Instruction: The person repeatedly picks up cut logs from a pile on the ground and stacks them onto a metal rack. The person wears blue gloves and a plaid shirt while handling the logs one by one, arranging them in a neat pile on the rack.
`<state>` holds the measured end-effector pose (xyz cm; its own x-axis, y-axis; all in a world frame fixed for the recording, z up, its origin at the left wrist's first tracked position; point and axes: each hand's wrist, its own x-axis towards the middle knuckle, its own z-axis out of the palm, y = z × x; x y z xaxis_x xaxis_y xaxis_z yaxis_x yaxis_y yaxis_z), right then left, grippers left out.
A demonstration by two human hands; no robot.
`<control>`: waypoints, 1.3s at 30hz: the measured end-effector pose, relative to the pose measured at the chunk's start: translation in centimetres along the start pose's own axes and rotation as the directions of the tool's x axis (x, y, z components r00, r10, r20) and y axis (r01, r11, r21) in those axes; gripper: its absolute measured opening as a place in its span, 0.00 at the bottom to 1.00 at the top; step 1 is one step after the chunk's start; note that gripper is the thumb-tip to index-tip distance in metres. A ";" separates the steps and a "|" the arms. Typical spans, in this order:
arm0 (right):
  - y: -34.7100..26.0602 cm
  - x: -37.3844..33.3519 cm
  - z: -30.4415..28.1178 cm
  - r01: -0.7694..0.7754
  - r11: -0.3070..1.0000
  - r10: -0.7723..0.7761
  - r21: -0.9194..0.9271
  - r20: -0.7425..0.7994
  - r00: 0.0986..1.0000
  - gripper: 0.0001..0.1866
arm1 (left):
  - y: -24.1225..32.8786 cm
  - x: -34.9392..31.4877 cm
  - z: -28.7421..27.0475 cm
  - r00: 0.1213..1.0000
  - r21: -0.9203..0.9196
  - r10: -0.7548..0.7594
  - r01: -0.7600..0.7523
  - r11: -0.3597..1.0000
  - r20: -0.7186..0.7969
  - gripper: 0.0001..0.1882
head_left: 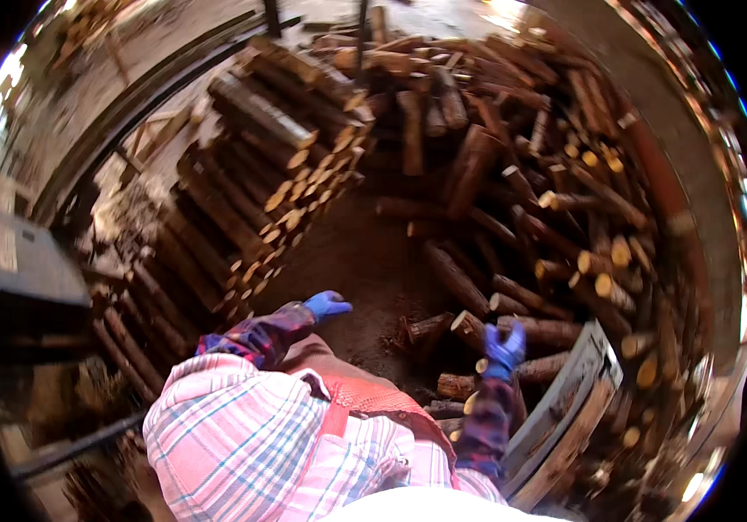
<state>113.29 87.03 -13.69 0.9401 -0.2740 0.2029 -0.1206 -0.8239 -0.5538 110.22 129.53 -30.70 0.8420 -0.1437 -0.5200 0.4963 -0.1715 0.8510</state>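
My left hand, in a blue glove, hovers over the bare ground with its fingers stretched out and nothing in it. Further right, my right hand, gloved the same way, has its fingers apart. It is beside the end of a brown log in the loose heap; whether it touches that log I cannot tell. Another log with a pale cut end lies just left of the right hand. Both forearms wear dark plaid sleeves under a pink checked garment.
A neat stack of logs rises at the left. Jumbled logs fill the right side and back. Near my right forearm stands a grey metal piece. A dark grey box is at the far left, above a metal bar.
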 end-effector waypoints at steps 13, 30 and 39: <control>-50.7 13.6 41.4 0.697 0.716 -0.618 0.029 0.490 0.615 0.53 | -7.7 -10.2 -24.9 0.819 -0.641 -0.369 0.001 0.768 -0.440 0.10; -24.8 3.9 21.9 -0.494 0.744 -0.417 0.450 0.890 0.184 0.32 | 15.3 10.6 -15.7 0.928 -0.912 0.215 -0.349 0.216 -0.304 0.26; -3.0 -11.4 0.9 -0.494 0.096 0.087 0.864 0.487 0.869 0.30 | 23.0 3.6 24.3 0.906 -0.588 0.044 0.235 0.774 0.421 0.25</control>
<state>103.20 93.12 -15.05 0.9618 -0.0683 -0.2653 -0.2004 0.4848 -0.8514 119.48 101.38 -14.79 0.6958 -0.5479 -0.4644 0.7066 0.4066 0.5792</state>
